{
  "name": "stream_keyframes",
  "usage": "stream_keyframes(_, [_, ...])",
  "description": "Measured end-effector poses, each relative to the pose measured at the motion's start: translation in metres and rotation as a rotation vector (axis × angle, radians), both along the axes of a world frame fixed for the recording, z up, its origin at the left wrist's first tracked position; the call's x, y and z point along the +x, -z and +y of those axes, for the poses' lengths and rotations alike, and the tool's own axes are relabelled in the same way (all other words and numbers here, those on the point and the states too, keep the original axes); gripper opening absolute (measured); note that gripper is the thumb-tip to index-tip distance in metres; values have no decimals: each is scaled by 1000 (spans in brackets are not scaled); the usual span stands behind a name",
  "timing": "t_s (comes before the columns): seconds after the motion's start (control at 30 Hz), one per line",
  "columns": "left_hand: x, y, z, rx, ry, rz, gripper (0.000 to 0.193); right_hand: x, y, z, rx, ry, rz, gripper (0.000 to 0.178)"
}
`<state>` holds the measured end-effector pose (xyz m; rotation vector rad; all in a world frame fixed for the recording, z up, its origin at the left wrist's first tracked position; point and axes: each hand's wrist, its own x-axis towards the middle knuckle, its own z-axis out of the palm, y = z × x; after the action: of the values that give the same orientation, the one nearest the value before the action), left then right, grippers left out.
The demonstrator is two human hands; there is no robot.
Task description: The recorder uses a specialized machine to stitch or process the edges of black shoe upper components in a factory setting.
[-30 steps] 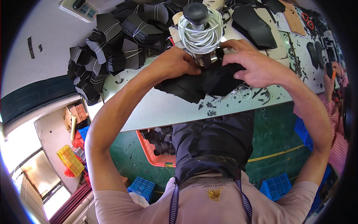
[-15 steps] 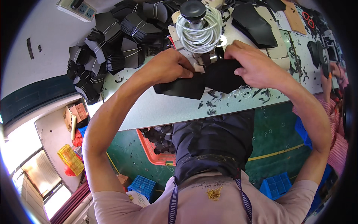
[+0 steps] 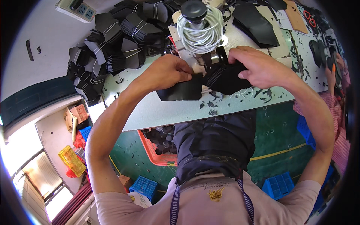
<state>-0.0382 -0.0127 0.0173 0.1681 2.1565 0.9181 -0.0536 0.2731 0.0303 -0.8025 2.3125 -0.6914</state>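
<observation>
My left hand (image 3: pixel 168 72) pinches the upper edge of a black flat cut piece (image 3: pixel 182 90), thumb on top, at the front of the machine. Beside it, my right hand (image 3: pixel 258 66) grips a fanned stack of similar black pieces (image 3: pixel 224 79) by its right side. A narrow gap separates the single piece from the stack. Just beyond both hands stands a pale machine (image 3: pixel 187 50) with a white coiled cable (image 3: pixel 200 32) and a black round knob (image 3: pixel 194 11) on top. The machine's working parts are partly hidden behind the pieces.
Bundles of black pieces (image 3: pixel 108 48) tied with pale bands pile up at the left back. More black pieces (image 3: pixel 255 24) lie right of the machine. Black scraps (image 3: pixel 213 111) litter the white table (image 3: pixel 150 116). An orange-red basket (image 3: pixel 153 159) sits below. Another person's hand (image 3: pixel 332 80) works at far right.
The single piece in my left hand has come away leftward from the pieces in my right hand. The right-hand stack now shows its layered edges.
</observation>
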Motion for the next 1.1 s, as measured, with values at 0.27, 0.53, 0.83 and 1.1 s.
stream_keyframes(0.27, [-1,5,4,-179,-98,19,26,-7,-19,2,98,-177,-29,44])
stream_keyframes(0.53, [9,21,27,-144,-199,102,27,-11,-3,-3,-101,-215,88,45])
stream_keyframes(0.83, [81,12,28,636,-462,-553,63,60,-44,31,-292,-297,497,29])
stream_keyframes(1.1, [112,-5,92,1290,-583,-771,67,103,-26,37,-557,-30,835,36])
